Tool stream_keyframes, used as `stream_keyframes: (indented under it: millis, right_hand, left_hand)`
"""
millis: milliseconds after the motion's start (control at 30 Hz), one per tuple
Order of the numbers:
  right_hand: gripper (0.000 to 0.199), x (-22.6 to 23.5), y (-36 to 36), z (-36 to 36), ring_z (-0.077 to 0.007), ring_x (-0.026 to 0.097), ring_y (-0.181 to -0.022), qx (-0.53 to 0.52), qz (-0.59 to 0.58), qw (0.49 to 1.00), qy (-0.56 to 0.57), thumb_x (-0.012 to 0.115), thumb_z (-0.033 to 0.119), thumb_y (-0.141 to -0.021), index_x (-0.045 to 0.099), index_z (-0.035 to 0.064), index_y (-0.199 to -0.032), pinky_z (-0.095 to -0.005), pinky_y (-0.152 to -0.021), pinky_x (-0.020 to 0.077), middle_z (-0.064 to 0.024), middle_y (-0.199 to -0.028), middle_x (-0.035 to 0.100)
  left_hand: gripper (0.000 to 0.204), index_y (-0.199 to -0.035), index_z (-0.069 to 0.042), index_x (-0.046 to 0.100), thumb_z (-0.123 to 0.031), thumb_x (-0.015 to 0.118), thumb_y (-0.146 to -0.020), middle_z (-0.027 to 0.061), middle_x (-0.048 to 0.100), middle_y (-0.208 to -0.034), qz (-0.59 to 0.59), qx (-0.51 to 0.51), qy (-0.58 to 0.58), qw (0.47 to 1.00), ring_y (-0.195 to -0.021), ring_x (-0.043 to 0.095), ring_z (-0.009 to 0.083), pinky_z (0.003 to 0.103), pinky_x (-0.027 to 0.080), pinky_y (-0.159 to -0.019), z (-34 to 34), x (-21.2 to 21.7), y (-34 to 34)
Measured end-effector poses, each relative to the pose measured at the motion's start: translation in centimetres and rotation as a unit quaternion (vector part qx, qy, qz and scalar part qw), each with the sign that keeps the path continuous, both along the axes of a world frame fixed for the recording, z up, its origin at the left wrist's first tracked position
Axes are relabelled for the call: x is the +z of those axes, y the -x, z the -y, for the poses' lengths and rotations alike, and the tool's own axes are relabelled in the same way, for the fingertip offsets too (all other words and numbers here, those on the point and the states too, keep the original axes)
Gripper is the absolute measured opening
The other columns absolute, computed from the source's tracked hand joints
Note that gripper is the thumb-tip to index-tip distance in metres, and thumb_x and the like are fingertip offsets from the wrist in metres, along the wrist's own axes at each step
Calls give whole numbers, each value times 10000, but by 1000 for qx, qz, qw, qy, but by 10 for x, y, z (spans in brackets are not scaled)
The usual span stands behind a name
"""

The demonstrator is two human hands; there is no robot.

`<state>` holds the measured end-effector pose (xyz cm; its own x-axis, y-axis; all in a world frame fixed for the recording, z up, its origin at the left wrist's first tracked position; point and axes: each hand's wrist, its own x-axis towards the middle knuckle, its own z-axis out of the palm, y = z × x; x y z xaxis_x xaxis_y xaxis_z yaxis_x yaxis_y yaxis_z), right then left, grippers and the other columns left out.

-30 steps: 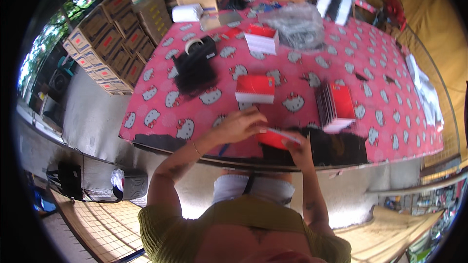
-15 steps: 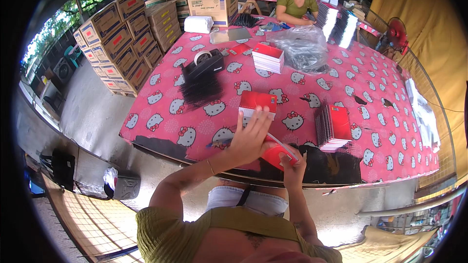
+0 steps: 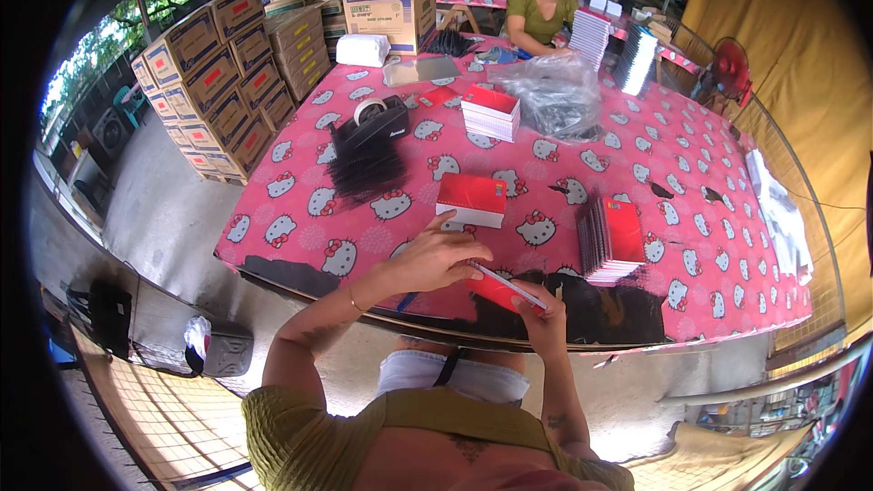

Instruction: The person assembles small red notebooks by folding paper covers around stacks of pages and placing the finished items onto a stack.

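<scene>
A thin red-covered booklet [image 3: 496, 289] is tilted between my hands above the table's near edge, its pale page edge upward. My right hand [image 3: 544, 316] grips its right end, thumb on the cover. At its upper left end, my left hand [image 3: 435, 253] has its fingers curled onto the edge, with one finger stretched toward a stack of red booklets [image 3: 471, 191]. That stack lies just beyond my left hand. To the right stands a group of red booklets with dark spiral bindings [image 3: 611, 241]. Farther back is another red-topped stack [image 3: 491, 114].
A black tape dispenser [image 3: 371, 125] and a pile of black binding wires [image 3: 366, 170] lie left on the pink patterned table [image 3: 718, 264]. Clear plastic bags [image 3: 555, 95] lie farther back. Another person [image 3: 544, 14] sits across. Cartons [image 3: 211, 82] stand left; a red fan [image 3: 730, 68] right.
My left hand has drawn back from the near booklet stack to the upper left end of the held booklet, its fingers now curled. My right hand keeps its grip. The view has shifted slightly.
</scene>
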<state>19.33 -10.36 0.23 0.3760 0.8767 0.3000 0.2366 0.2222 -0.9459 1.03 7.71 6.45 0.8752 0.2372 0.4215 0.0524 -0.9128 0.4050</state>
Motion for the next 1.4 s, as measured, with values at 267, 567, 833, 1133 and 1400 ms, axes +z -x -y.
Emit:
stream_keyframes:
  millis: [267, 567, 833, 1133, 1400]
  right_hand:
    - [232, 5, -1, 5, -105, 635, -938, 31, 5, 999, 25, 686, 69, -927, 683, -19, -1142, -256, -838, 503, -69, -1045, 713]
    - [254, 1, -4, -1, -110, 625, -969, 17, -38, 999, -14, 691, 70, -923, 674, -19, -1160, -269, -871, 493, -69, -1065, 700]
    - [262, 6, -1, -1, -86, 616, -899, -2, -54, 999, 4, 685, 65, -924, 665, -11, -1173, -242, -799, 501, -37, -1025, 676]
    - [308, -7, 4, -3, -70, 605, -859, -7, -59, 998, 14, 724, 126, -906, 667, 12, -1186, -212, -690, 512, -25, -1022, 660]
    - [279, -2, 2, -9, -96, 619, -938, -5, 5, 1000, -4, 679, 71, -928, 655, -3, -1196, -248, -798, 514, -46, -1078, 678]
  left_hand:
    - [185, -973, -119, 673, -232, 744, -844, 6, 680, -878, -54, -57, 106, 991, -881, 668, 218, 533, 350, -1071, -6, 5, 3]
    - [231, -962, -97, 672, -302, 717, -866, 32, 633, -825, 13, -21, 52, 998, -901, 636, 251, 519, 371, -1051, -4, 2, -5]
    - [522, -1247, -85, 595, -442, 656, -871, 97, 575, -1243, -54, 78, -127, 987, -1203, 539, 291, 611, 297, -1087, 13, 12, -8]
    - [899, -1454, 30, 385, -614, 558, -852, 252, 341, -1534, -30, 187, -241, 952, -1438, 308, 418, 708, 180, -1093, 45, -27, -20]
    - [888, -1454, 61, 353, -595, 529, -882, 265, 318, -1542, -10, 151, -198, 969, -1452, 275, 431, 689, 144, -1121, 49, -44, -17]
